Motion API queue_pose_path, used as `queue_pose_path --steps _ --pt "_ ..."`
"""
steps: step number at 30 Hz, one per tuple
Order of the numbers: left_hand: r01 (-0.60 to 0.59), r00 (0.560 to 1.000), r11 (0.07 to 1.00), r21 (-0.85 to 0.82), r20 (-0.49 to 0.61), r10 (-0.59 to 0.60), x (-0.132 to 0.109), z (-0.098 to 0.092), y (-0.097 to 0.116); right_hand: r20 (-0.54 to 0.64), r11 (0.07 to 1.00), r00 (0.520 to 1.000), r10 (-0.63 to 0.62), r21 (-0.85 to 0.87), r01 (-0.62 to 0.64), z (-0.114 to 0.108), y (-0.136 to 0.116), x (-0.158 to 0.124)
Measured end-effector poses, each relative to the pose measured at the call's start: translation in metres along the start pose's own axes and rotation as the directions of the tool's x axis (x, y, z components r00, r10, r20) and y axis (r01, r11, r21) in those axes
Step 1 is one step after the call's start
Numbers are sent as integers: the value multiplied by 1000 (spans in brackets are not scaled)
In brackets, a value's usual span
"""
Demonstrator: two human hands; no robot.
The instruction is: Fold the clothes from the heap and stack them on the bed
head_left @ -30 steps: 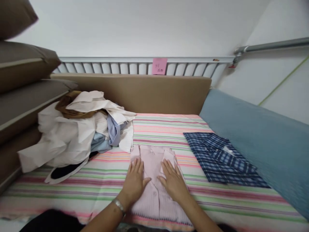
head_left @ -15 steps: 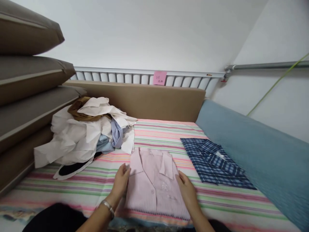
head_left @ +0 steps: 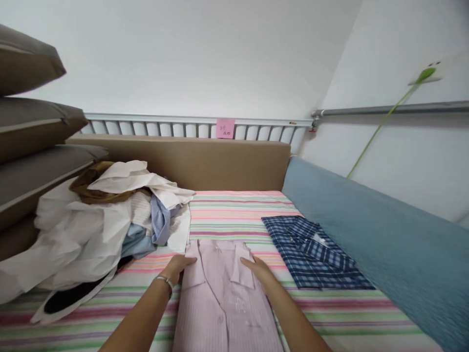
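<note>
A pink striped button-up shirt (head_left: pixel 210 313) lies folded in front of me, its collar on the far side and a pale embroidered mark on its front. My left hand (head_left: pixel 178 268) pinches its left edge near the collar, thumb on top and fingers mostly hidden at the side. Opposite it, my right hand (head_left: pixel 258 270) grips the right edge, its thumb lying on the collar flap. A bracelet circles my left wrist. Off to the right, a dark blue plaid shirt (head_left: pixel 311 254) lies folded on the striped sheet (head_left: pixel 227 211).
At left is a loose heap of white, brown and blue clothes (head_left: pixel 98 215), beside stacked brown cushions (head_left: pixel 40 122). A brown padded board (head_left: pixel 183 161) stands along the back before a white radiator with a pink note (head_left: pixel 224 128). A blue padded panel (head_left: pixel 359 230) borders the right.
Both hands have moved up along the shirt's sides toward the collar, and the thumbs now rest on the cloth. The view has shifted, so the pink shirt appears lower and further left.
</note>
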State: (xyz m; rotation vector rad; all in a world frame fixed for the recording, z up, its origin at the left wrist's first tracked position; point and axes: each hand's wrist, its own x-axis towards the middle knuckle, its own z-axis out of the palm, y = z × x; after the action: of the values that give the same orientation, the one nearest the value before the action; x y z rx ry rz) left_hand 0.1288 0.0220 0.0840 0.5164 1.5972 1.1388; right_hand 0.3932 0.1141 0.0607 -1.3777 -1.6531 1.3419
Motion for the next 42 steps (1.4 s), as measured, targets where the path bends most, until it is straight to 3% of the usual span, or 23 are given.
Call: queue_pose_path --steps 4,7,9,12,14,17,21,25,28,31,35,39,42 --pt "-73 993 997 -6 94 73 -3 6 4 65 981 997 50 186 -61 3 2 5" --pt "-80 985 997 -6 151 80 4 6 3 4 967 1000 13 254 -14 8 4 8" --pt "-119 988 990 76 109 111 11 7 4 -70 964 997 -24 262 42 10 4 10" --pt "-283 955 915 288 -3 297 9 18 12 -159 958 984 -84 260 124 5 3 4" --pt "-392 910 844 367 18 415 -6 34 19 -201 946 971 -127 270 180 -9 -2 -9" --pt "-527 840 789 317 54 539 -43 71 30 -252 924 951 -181 289 253 -49 -15 -36" --pt "-627 776 748 218 86 625 -87 127 46 -358 923 918 -173 266 277 -123 -46 -78" --pt "-686 725 719 112 188 663 -106 183 69 -406 957 898 -171 150 250 -198 -79 -103" --pt "-695 705 719 -17 186 685 -106 226 88 -426 969 875 -230 -15 247 -252 -96 -96" --pt "-653 725 745 -133 175 666 -83 270 99 -398 970 884 -244 -113 216 -301 -96 -61" --pt "-545 797 818 -181 191 573 0 330 88 -317 983 936 -155 -141 115 -342 -54 21" --pt "-315 921 947 -69 218 322 95 370 54 -291 988 957 16 -143 -60 -345 22 102" --pt "-243 942 970 11 243 233 130 377 40 -294 985 953 67 -134 -110 -342 65 133"
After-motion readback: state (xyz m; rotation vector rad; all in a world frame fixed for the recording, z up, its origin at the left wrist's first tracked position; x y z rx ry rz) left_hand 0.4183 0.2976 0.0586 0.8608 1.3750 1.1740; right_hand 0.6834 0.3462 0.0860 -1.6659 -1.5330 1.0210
